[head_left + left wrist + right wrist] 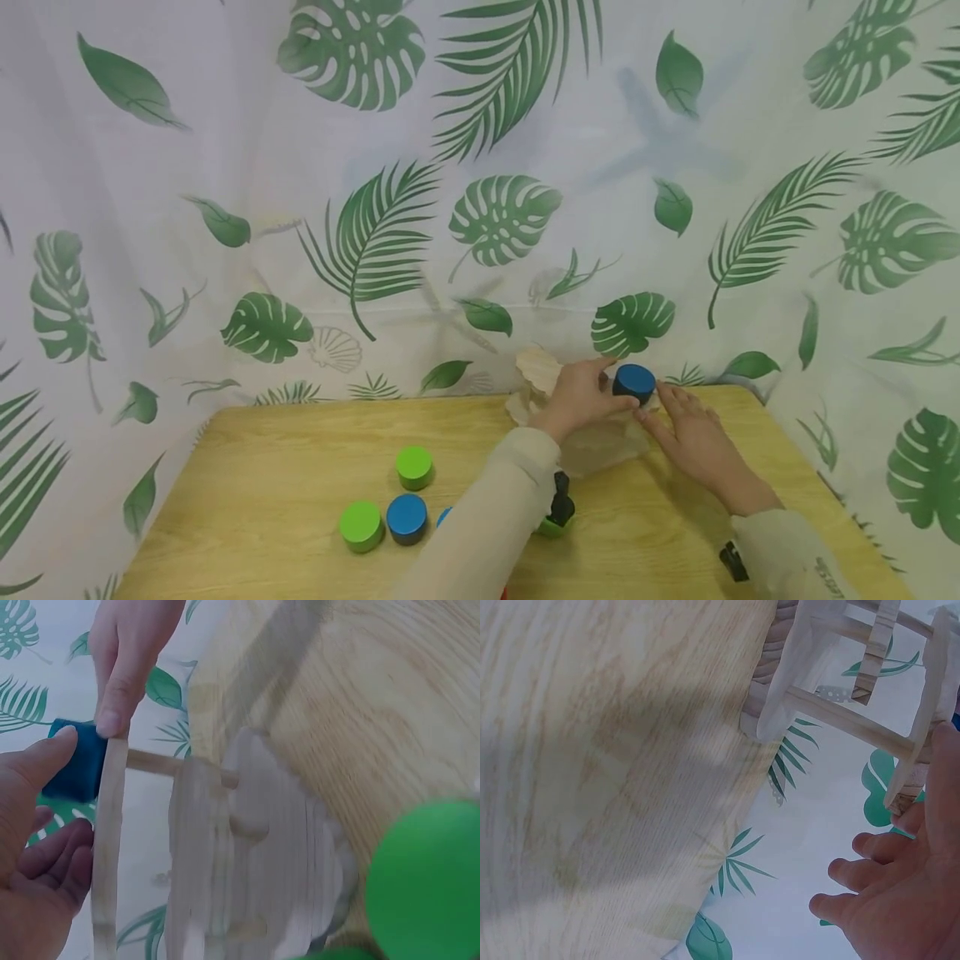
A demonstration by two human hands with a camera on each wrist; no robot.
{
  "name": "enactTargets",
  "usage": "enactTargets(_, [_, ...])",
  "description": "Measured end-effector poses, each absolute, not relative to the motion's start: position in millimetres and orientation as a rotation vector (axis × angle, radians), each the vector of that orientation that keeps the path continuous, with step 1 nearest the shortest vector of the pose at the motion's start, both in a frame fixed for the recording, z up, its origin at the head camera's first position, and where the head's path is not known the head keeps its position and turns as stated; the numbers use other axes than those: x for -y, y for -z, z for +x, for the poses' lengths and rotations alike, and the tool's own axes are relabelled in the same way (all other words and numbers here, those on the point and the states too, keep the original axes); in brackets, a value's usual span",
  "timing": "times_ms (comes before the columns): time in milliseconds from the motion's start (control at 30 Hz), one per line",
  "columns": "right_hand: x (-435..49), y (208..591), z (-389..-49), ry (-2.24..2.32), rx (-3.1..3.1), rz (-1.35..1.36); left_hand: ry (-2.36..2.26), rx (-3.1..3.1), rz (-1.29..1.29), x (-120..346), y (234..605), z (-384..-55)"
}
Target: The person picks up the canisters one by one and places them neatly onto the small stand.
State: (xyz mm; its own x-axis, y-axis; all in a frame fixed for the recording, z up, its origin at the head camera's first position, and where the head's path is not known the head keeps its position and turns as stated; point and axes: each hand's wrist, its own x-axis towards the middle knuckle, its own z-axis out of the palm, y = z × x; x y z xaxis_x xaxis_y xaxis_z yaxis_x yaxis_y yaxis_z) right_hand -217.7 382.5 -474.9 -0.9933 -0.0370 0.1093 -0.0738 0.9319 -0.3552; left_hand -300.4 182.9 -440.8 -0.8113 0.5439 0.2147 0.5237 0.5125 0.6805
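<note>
A dark blue round block sits on the top board of a pale wooden stand near the table's back edge. My left hand pinches the block, thumb in front and index finger behind. In the left wrist view the left thumb lies against the blue block, and the other fingers curl beside the board's edge. My right hand holds the right end of that board between thumb and finger. Dowels join the board to the lower wavy part of the stand in the right wrist view.
On the wooden table are two green round blocks and a blue one, left of my left sleeve. That sleeve partly hides another blue block and a green piece. A leaf-patterned curtain hangs behind the table.
</note>
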Motion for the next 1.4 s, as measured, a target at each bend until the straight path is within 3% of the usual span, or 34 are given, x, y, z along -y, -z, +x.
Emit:
enactTargets(533, [-380,473,-220,-0.531,2.989,0.108,-1.466,-2.531,1.042,-98,440,-300])
enactTargets(1133, [-381,474,-223,-0.351,2.959,0.137,-1.372,-2.679,0.824,58,462,-289])
enactTargets(1400, [-382,471,-222,-0.376,2.973,0.134,-1.407,-2.715,0.742,100,474,-281])
